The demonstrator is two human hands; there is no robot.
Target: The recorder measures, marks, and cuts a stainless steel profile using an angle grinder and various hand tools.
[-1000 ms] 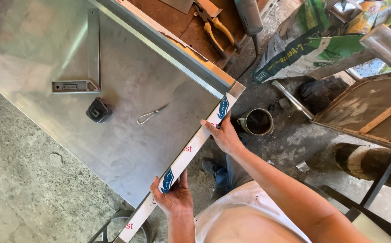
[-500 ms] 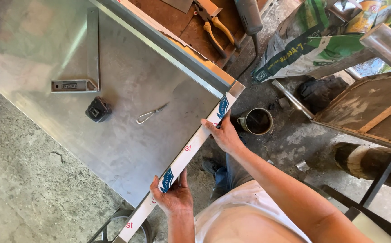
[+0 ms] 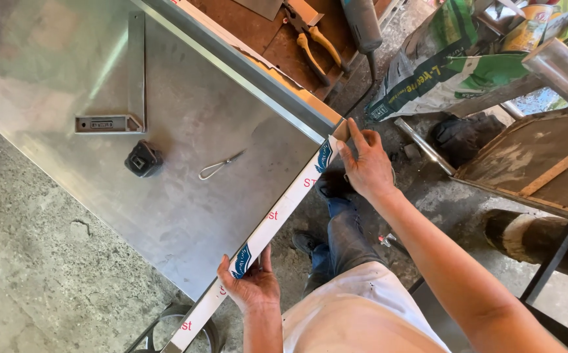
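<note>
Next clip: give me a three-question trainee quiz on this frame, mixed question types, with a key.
1. True or false: the left hand and the right hand both grip the white film-covered metal strip lying along the edge of the steel sheet.
2. Which lies nearest the try square? A) black tape measure B) yellow-handled pliers C) green sack
3. Fill in: the small wire clip rests on the ____.

Key: 1 true; 2 A; 3 steel sheet
</note>
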